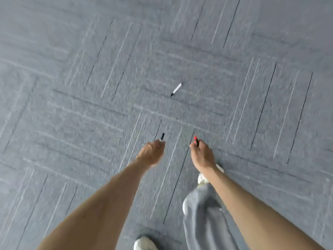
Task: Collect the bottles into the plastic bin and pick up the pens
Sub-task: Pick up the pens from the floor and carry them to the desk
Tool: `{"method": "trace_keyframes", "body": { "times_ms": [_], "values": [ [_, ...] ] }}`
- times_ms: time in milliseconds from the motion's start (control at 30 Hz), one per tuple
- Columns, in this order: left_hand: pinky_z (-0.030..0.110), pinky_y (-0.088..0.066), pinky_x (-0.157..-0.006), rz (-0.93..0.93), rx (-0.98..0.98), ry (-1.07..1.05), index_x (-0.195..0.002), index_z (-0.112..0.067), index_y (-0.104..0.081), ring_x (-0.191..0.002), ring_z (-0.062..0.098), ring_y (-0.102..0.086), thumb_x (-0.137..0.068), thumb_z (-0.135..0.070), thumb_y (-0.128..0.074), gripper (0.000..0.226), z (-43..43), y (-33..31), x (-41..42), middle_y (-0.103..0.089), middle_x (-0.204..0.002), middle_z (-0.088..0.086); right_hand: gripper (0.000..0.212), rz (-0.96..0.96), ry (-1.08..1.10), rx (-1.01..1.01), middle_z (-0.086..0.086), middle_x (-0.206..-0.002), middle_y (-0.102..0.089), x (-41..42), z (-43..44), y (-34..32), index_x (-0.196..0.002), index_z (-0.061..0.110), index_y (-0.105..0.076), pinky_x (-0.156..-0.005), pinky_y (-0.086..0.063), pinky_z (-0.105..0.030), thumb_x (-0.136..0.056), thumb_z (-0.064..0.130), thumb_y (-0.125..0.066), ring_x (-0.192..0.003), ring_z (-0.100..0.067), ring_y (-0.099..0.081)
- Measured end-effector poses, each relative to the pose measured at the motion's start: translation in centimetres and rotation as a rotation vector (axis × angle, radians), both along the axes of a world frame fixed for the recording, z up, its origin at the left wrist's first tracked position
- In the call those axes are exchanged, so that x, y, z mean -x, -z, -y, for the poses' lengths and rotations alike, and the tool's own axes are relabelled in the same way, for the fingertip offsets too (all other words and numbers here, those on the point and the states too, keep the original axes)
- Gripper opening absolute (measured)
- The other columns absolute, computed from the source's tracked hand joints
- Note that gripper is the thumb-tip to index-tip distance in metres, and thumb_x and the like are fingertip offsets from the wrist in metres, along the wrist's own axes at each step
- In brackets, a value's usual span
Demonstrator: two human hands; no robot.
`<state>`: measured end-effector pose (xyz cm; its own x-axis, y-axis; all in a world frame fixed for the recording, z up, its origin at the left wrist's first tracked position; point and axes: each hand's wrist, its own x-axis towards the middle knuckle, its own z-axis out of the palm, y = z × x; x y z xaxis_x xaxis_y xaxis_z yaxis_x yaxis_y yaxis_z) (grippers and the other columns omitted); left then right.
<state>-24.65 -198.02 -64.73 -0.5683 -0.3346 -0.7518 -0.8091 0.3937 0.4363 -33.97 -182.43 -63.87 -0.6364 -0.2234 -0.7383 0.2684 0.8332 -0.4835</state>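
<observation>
My left hand (151, 154) is shut on a white pen with a black cap (162, 137), whose capped end sticks out past the fingers. My right hand (202, 156) is shut on a red and black pen (196, 141) that points forward. A third pen, white with a black tip (176, 89), lies on the grey carpet ahead of both hands, slightly right of centre and well out of reach. No bottles and no plastic bin are in view. The picture is blurred by motion.
Grey carpet tiles (90, 78) with thin line patterns cover the whole floor. My own legs show at the bottom: a grey trouser leg (203, 213) and white shoes (145, 244), one foot stepping forward under my right arm.
</observation>
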Motion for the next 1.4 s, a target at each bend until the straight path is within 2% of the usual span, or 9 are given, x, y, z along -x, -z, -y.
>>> {"method": "trace_keyframes", "body": {
  "times_ms": [200, 433, 567, 767, 1067, 1167, 1267, 1333, 1400],
  "values": [
    [0.028, -0.045, -0.044, -0.016, 0.02, -0.211, -0.127, -0.007, -0.038, -0.055, 0.022, -0.051, -0.104, -0.026, -0.025, 0.032, 2.2, 0.9, 11.1, -0.052, -0.075, 0.009, 0.029, 0.015, 0.075, 0.019, -0.014, -0.086, -0.063, 9.0, 0.1, 0.6, -0.096, 0.009, -0.058, -0.061, -0.037, -0.031, -0.103, 0.028, -0.036, -0.072, -0.027, -0.059],
    [0.018, -0.029, -0.034, 0.009, 0.079, -0.248, -0.129, -0.007, -0.044, -0.049, 0.01, -0.035, -0.104, -0.013, -0.028, 0.031, 2.6, 4.5, 17.3, -0.057, -0.088, 0.007, 0.036, 0.044, 0.164, 0.091, -0.017, -0.092, -0.07, 13.3, -0.4, 3.8, -0.109, 0.002, -0.058, -0.045, -0.041, -0.029, -0.106, 0.027, -0.034, -0.059, -0.021, -0.06],
    [0.025, -0.031, -0.04, 0.031, 0.246, -0.223, -0.131, -0.013, -0.049, -0.049, 0.012, -0.039, -0.101, -0.01, -0.029, 0.036, 3.7, 9.7, 20.9, -0.058, -0.085, 0.007, 0.046, 0.06, 0.191, 0.122, -0.015, -0.096, -0.071, 13.5, -1.4, 8.8, -0.119, 0.003, -0.057, -0.048, -0.047, -0.027, -0.105, 0.038, -0.03, -0.078, -0.024, -0.071],
    [0.046, -0.047, -0.087, 0.058, 0.488, 0.005, -0.134, -0.015, -0.043, -0.109, 0.034, -0.053, -0.088, -0.026, -0.057, 0.05, 7.6, 18.7, 27.0, -0.049, -0.126, 0.014, 0.036, 0.083, 0.328, 0.109, -0.016, -0.095, -0.069, 14.9, -0.3, 18.1, -0.117, 0.003, -0.054, -0.057, -0.057, -0.042, -0.106, 0.029, -0.033, -0.08, -0.027, -0.071],
    [0.051, -0.037, -0.104, 0.083, 0.575, 0.263, -0.143, -0.003, -0.024, -0.127, 0.038, -0.035, -0.096, -0.035, -0.043, 0.06, 8.0, 26.5, 29.0, -0.033, -0.141, 0.02, 0.032, 0.128, 0.444, 0.137, -0.024, -0.105, -0.064, 16.3, 0.6, 24.3, -0.123, -0.003, -0.049, -0.05, -0.047, -0.031, -0.106, 0.019, -0.033, -0.058, -0.021, -0.057],
    [0.042, -0.053, -0.075, 0.068, 0.445, 0.264, -0.143, -0.004, -0.022, -0.098, 0.034, -0.053, -0.101, -0.032, -0.029, 0.052, 7.5, 24.9, 28.2, -0.045, -0.132, 0.024, 0.031, 0.148, 0.523, 0.109, -0.025, -0.11, -0.063, 16.5, 0.0, 23.0, -0.121, -0.002, -0.05, -0.05, -0.046, -0.024, -0.106, 0.019, -0.033, -0.061, -0.02, -0.056],
    [0.014, -0.032, -0.029, 0.065, 0.199, 0.109, -0.149, -0.012, -0.015, -0.054, 0.012, -0.04, -0.104, -0.017, -0.025, 0.047, 4.9, 20.7, 27.8, -0.045, -0.14, 0.024, 0.031, 0.113, 0.66, 0.085, -0.032, -0.108, -0.061, 16.9, -0.4, 19.3, -0.114, -0.002, -0.053, -0.06, -0.051, -0.028, -0.105, 0.022, -0.036, -0.088, -0.042, -0.064],
    [0.011, -0.029, -0.028, 0.095, 0.015, 0.004, -0.152, -0.016, -0.016, -0.051, 0.008, -0.035, -0.103, -0.008, -0.028, 0.051, 2.8, 17.2, 28.3, -0.039, -0.146, 0.025, 0.034, 0.088, 0.764, 0.127, -0.036, -0.108, -0.059, 17.1, -0.5, 15.1, -0.113, -0.007, -0.05, -0.054, -0.052, -0.033, -0.106, 0.022, -0.033, -0.096, -0.051, -0.059],
    [0.015, -0.035, -0.032, 0.14, -0.084, -0.025, -0.148, -0.01, -0.027, -0.052, 0.009, -0.036, -0.103, -0.01, -0.034, 0.046, 0.8, 12.8, 29.0, -0.058, -0.119, 0.022, 0.037, 0.041, 0.8, 0.122, -0.033, -0.104, -0.064, 17.4, -1.0, 10.4, -0.109, -0.006, -0.051, -0.062, -0.055, -0.047, -0.106, 0.026, -0.033, -0.094, -0.05, -0.063]
  ]
}}
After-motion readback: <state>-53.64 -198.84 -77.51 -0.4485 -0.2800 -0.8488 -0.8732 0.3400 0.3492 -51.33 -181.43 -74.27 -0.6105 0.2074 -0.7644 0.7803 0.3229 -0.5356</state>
